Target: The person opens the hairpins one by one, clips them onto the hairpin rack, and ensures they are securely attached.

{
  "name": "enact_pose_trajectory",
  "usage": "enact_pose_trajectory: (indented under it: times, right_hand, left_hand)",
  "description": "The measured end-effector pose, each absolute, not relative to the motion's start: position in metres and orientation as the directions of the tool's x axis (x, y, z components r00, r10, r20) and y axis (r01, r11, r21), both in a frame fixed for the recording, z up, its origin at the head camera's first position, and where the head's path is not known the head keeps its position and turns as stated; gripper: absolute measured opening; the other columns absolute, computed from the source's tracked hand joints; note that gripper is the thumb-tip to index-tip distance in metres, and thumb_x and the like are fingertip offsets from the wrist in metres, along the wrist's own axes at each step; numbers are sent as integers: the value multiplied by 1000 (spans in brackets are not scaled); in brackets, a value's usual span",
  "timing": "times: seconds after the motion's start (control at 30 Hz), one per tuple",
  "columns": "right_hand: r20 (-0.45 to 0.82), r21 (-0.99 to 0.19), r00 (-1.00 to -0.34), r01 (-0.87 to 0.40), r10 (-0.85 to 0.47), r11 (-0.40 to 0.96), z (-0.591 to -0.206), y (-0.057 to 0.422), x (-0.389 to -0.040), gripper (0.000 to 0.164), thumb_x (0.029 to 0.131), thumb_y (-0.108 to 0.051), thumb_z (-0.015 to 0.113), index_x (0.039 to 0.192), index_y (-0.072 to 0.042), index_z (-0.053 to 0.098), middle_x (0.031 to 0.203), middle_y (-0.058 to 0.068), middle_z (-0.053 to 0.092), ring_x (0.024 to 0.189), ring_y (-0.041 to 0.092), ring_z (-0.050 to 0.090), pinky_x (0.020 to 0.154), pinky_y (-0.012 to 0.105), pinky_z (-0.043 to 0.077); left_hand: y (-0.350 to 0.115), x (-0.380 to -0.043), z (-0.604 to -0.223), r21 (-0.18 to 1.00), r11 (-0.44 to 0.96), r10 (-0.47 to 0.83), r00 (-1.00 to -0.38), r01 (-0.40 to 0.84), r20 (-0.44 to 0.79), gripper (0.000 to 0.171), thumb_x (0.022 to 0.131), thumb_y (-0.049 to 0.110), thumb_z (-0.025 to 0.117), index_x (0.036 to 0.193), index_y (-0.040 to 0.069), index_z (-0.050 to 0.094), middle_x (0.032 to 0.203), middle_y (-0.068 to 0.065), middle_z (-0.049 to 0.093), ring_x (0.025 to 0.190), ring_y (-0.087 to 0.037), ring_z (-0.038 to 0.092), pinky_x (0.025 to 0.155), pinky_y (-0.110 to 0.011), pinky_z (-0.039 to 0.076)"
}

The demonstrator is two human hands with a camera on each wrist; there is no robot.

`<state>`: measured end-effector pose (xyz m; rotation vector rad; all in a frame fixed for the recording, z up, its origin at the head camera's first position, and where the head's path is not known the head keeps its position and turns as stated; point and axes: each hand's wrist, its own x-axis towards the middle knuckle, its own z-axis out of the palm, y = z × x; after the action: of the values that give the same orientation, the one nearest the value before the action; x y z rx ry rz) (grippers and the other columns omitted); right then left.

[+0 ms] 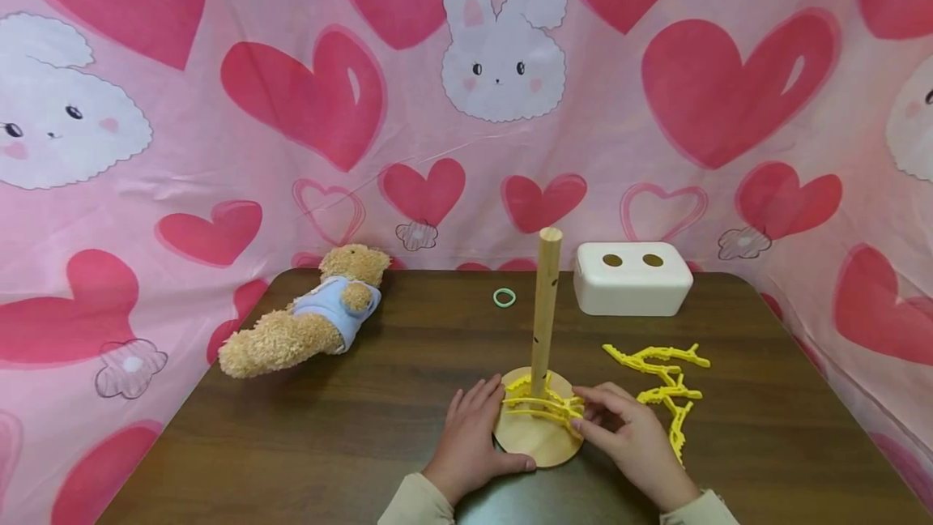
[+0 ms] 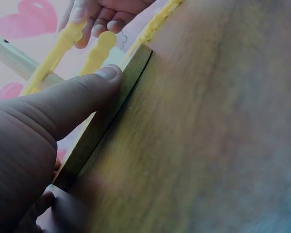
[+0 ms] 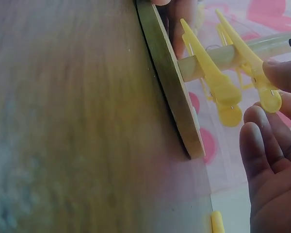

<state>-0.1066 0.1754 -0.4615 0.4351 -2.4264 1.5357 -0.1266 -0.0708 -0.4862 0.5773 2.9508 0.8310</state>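
A wooden stand has a round base (image 1: 538, 446) and an upright post (image 1: 545, 306). My left hand (image 1: 472, 440) holds the base at its left side, fingers along the edge and thumb at the front rim. Between thumb and fingertips, my right hand (image 1: 636, 434) pinches the tail end of a yellow hair clip (image 3: 256, 73), whose long arms reach across the post low above the base. Another yellow hair clip (image 3: 214, 86) sits at the post closer to the base. Several more yellow clips (image 1: 659, 363) lie on the table right of the right hand.
A teddy bear (image 1: 335, 310) in a blue top lies at the table's back left. Behind the stand are a small green ring (image 1: 504, 297) and a white box (image 1: 632, 295) with two round holes. The brown table (image 1: 328, 436) ends at a pink patterned cloth (image 1: 503, 148).
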Motion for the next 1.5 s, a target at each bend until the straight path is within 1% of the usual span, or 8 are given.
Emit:
enact_pose_trajectory:
  times: [0.27,0.53,0.77,0.9,1.07,1.3,1.4,1.5]
  right_hand:
    - [281,-854,-958,-280,-63,440,-458,183,-105,32,82,-12,84,111,-6,73,95,3,65,79,9,62,66,25,56]
    - [291,-814,-957,-249,-2,524,-454,199,-102,26,82,-14,84,106,-11,75,100,0,68,83,7,60,69,24,54]
    - [327,-780,-944,-247,38,574,-454,215,-98,26,83,-11,83,106,-10,74,99,4,70,81,7,61,67,22,53]
    - [315,-761,-947,-211,65,614,-456,228,-99,23,85,-11,81,107,-9,74,97,4,71,78,5,59,65,21,50]
    - [315,-735,-945,-189,83,651,-459,248,-101,22,87,-4,77,109,-9,74,96,2,70,80,1,57,64,20,47]
    - [373,-694,-923,-207,98,690,-467,274,-103,26,84,5,76,108,-6,74,93,1,70,77,-3,55,63,13,45]
    - [346,-690,-933,-181,100,701,-469,283,-104,26,84,5,75,109,-4,73,96,4,71,78,-4,54,65,11,44]
    - [265,-689,-959,-116,99,716,-470,290,-104,27,86,3,74,113,-2,71,101,9,71,79,-5,52,66,14,44]
  left_hand:
    - [-70,-126,-484,502,794,354,-932,343,76,107,66,70,81,146,6,51,159,-6,39,145,-31,35,118,-58,21]
    - [-70,-127,-484,504,791,356,-931,346,81,108,66,70,81,148,7,49,159,-5,38,145,-31,35,118,-58,21]
    - [-71,-126,-484,507,787,359,-929,351,86,109,66,70,81,148,6,49,159,-6,39,145,-31,35,117,-59,21]
    - [-71,-126,-484,511,787,358,-930,346,79,109,66,71,81,148,6,48,159,-6,38,146,-31,35,117,-59,21]
    - [-71,-126,-485,518,785,357,-931,341,72,109,66,71,81,148,6,48,159,-6,38,146,-31,34,117,-59,20]
    - [-71,-126,-484,521,784,357,-932,338,67,109,66,71,81,148,6,48,160,-6,37,146,-30,34,118,-58,20]
    - [-71,-125,-483,524,783,358,-932,336,63,109,67,70,80,149,6,48,160,-6,37,146,-31,34,118,-58,20]
    - [-72,-124,-481,526,782,358,-932,333,58,109,67,70,80,149,6,48,160,-6,37,146,-31,34,118,-58,20]
